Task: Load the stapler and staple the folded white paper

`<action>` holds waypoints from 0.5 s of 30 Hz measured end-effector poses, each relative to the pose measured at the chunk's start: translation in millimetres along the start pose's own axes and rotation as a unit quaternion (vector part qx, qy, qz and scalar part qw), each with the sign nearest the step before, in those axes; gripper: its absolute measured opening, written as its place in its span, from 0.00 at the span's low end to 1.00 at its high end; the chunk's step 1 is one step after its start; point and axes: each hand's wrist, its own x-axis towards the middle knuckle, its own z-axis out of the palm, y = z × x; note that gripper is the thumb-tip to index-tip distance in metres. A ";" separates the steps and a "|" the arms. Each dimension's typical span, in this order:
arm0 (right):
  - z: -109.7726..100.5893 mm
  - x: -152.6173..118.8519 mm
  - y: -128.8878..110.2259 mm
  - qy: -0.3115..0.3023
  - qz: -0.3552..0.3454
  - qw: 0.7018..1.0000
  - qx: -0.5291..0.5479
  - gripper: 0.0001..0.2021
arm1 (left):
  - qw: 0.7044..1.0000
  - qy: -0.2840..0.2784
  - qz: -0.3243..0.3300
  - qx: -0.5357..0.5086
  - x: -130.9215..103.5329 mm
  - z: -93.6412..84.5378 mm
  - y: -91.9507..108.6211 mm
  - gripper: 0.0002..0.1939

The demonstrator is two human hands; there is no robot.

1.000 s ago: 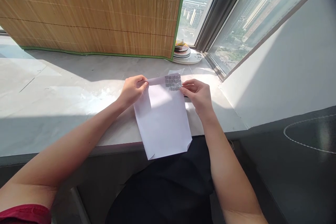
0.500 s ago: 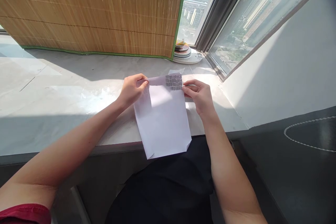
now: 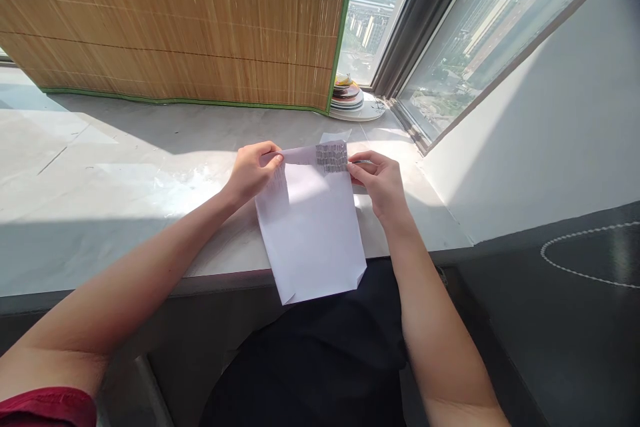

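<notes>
A white sheet of paper (image 3: 320,227) hangs between my two hands over the front edge of the ledge. Dark rows of marks cover a patch at its top right, and its two lower corners are creased or curled. My left hand (image 3: 255,170) pinches the upper left corner between thumb and fingers. At the upper right edge, the thumb and fingers of my right hand (image 3: 377,180) are closed on the paper beside the marked patch. Behind the sheet's top edge, a small pale piece (image 3: 336,136) lies on the ledge.
The pale stone ledge (image 3: 120,193) runs along the window. A bamboo blind (image 3: 175,27) with green edging hangs at the back left. Stacked plates (image 3: 357,103) stand in the window corner. A white beaded cord (image 3: 565,271) loops at the right against a dark surface.
The lower edge of the paper has shifted very slightly down and to the right. Both hands keep their hold in nearly the same place.
</notes>
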 end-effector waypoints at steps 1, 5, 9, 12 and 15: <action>-0.3 0.0 0.2 -0.001 0.000 1.000 -0.005 0.17 | 1.000 -0.001 -0.003 0.000 -0.1 -0.1 0.6 0.08; -1.6 0.7 2.4 -0.006 -0.003 1.000 -0.017 0.19 | 1.000 -0.006 -0.011 -0.001 -1.1 -0.4 3.3 0.09; -1.6 1.8 3.7 -0.013 0.001 1.000 -0.019 0.20 | 1.000 -0.008 -0.015 -0.004 -1.6 0.0 3.9 0.09; 0.1 2.0 4.1 -0.015 0.014 1.000 -0.011 0.22 | 1.000 -0.005 -0.013 -0.005 -1.1 1.0 2.3 0.09; 3.5 1.4 5.0 -0.032 0.019 0.999 -0.015 0.27 | 1.000 -0.004 -0.004 -0.007 -0.9 2.0 0.5 0.09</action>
